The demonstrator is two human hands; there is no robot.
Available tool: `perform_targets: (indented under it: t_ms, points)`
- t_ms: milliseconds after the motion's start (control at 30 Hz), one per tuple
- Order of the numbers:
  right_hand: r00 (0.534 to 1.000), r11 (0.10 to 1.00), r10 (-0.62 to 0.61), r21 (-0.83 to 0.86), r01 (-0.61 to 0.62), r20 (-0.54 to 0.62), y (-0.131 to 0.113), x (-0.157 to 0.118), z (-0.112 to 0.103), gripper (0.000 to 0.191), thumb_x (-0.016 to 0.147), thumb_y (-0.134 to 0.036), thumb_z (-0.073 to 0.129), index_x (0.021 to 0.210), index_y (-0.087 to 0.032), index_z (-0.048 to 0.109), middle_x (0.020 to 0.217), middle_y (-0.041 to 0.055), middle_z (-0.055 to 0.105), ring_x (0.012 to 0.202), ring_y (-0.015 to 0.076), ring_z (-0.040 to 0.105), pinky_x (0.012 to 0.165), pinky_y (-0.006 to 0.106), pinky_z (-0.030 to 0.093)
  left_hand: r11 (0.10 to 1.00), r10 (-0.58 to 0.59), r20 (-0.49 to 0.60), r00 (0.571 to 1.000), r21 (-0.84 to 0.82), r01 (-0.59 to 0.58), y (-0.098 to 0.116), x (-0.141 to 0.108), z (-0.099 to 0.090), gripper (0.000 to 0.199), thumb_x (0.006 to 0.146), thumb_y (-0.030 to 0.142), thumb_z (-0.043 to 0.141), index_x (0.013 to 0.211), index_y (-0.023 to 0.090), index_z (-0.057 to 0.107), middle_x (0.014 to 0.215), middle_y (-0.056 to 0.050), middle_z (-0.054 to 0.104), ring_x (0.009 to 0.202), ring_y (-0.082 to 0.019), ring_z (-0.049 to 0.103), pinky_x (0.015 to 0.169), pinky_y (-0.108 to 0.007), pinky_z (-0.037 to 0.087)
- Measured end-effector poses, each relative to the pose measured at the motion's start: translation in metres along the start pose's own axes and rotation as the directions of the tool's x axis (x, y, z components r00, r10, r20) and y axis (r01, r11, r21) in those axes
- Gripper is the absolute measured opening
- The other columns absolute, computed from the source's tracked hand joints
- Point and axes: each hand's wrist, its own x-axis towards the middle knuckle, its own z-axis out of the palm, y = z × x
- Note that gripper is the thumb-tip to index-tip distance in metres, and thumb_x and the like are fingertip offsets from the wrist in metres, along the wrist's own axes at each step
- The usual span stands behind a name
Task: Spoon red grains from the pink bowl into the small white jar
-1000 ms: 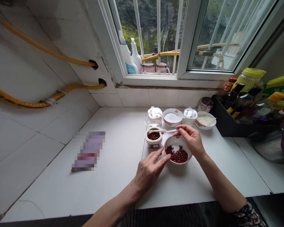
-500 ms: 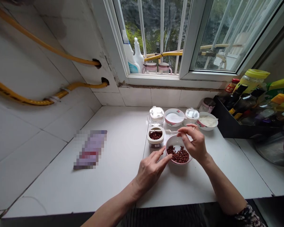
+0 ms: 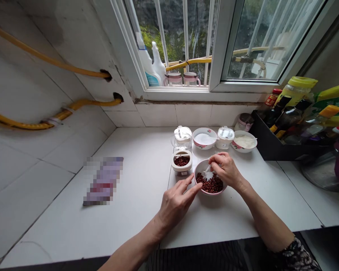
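A white bowl with a pink rim [image 3: 198, 168], partly filled with small dark red-brown grains [image 3: 211, 185], stands on the counter. My left hand [image 3: 177, 197] is at its left side, thumb over the near-left rim and the other fingers along the outside. Over the bowl, my right hand [image 3: 225, 170] pinches a small white spoon [image 3: 206, 171], whose head is down inside the bowl by the grains. Left of the bowl sits an open jar [image 3: 182, 162] of the same grains, with a white rod or handle across its mouth.
Behind are a clear lidded jar [image 3: 182, 137], a bowl of white granules [image 3: 205, 138], another lidded jar [image 3: 225, 137] and a bowl of pale powder [image 3: 244, 141]. A black bin of bottles [image 3: 274, 148] stands right. A blurred purple packet [image 3: 104, 180] lies left.
My right hand has brought the spoon down from above the bowl's back rim into the bowl. The left hand stays at the rim. The whole view has shifted slightly.
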Motion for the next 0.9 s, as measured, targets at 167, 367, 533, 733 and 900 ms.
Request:
perform_targets:
  t_ms: [167,367,533,733,900]
  points:
    - [0.987,0.965,0.161,0.213,-0.153,-0.023,-0.001,0.002,-0.005,0.018,0.077,-0.016,0.047,0.071,-0.021,0.063,0.055,-0.0017,0.069,0.062,0.0173,0.066,0.08,0.034,0.05,1.0,-0.005,-0.01,1.0,0.003,0.005,0.001,0.0,0.0,0.026,0.096,0.014,0.053,0.116,0.022,0.068,0.123,-0.014,0.068,0.093,-0.019,0.07,0.072,-0.028,0.059]
    - [0.93,0.785,0.365,0.524,-0.33,0.04,0.0,0.005,-0.013,0.013,0.072,-0.024,0.053,0.071,-0.019,0.065,0.054,-0.0001,0.068,0.054,0.0162,0.064,0.059,0.028,0.051,1.0,-0.003,-0.017,1.0,-0.001,0.003,0.001,0.002,0.0,0.025,0.096,0.013,0.052,0.114,0.021,0.069,0.121,-0.014,0.068,0.092,-0.019,0.07,0.071,-0.027,0.059]
    - [0.909,0.671,0.408,0.647,-0.361,0.085,0.001,0.008,-0.013,0.012,0.069,-0.027,0.058,0.069,-0.018,0.065,0.053,0.0005,0.067,0.052,0.0149,0.061,0.059,0.028,0.051,1.0,0.001,-0.003,1.0,0.0,-0.001,0.001,0.001,0.0,0.025,0.096,0.014,0.053,0.115,0.021,0.069,0.123,-0.014,0.068,0.094,-0.019,0.07,0.073,-0.028,0.059]
    - [0.917,0.622,0.395,0.718,-0.314,0.058,0.0,0.008,-0.012,0.018,0.074,-0.035,0.067,0.078,-0.018,0.067,0.062,0.0027,0.072,0.058,0.0156,0.065,0.063,0.03,0.053,1.0,0.015,-0.021,1.0,0.01,-0.015,0.0,0.001,0.0,0.025,0.096,0.013,0.053,0.114,0.02,0.069,0.121,-0.015,0.068,0.095,-0.02,0.069,0.073,-0.028,0.059]
    - [0.935,0.659,0.351,0.721,-0.213,-0.044,-0.015,0.006,0.002,0.023,0.084,-0.041,0.066,0.091,-0.019,0.065,0.075,0.0049,0.075,0.07,0.0182,0.07,0.072,0.033,0.056,1.0,0.01,-0.027,1.0,0.022,-0.01,0.0,0.001,0.001,0.024,0.097,0.016,0.053,0.114,0.021,0.069,0.119,-0.014,0.069,0.093,-0.019,0.069,0.072,-0.027,0.058]
